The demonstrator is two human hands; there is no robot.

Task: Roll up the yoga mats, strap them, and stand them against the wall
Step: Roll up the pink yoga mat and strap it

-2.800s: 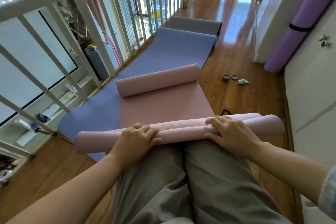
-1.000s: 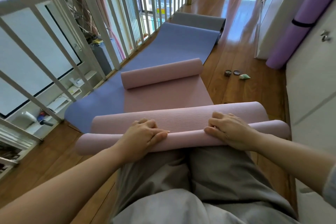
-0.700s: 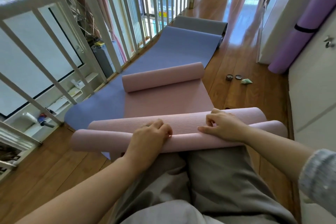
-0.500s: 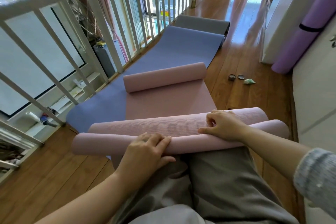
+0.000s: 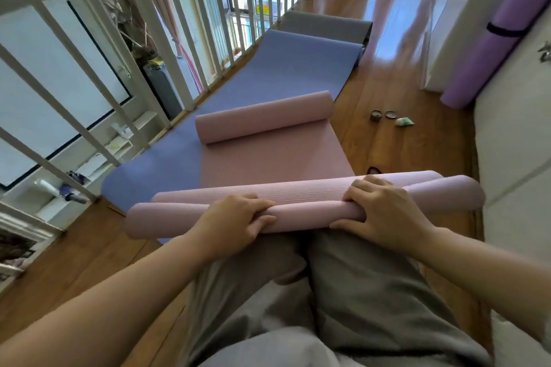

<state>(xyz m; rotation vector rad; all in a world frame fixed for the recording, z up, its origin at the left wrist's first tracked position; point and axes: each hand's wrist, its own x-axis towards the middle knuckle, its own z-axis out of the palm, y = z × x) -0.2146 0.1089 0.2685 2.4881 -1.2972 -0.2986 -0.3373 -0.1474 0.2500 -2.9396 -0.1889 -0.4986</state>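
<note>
Your left grip [image 5: 235,223] and right grip [image 5: 378,211] are both curling over the near roll of the pink mat [image 5: 301,214], fingers on top and thumbs on the near side, pinching it. Ahead of both grips, the mat's far end is lying rolled on the blue mat [image 5: 268,74]. Far beyond your right grip, a purple mat [image 5: 489,48] is standing tilted, strapped.

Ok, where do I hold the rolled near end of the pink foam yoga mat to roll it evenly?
Take the pink foam roll from above, left hand and right hand either side of its middle, fingers over the far side: it is long and crosswise, so end grips likely skew it.
</note>
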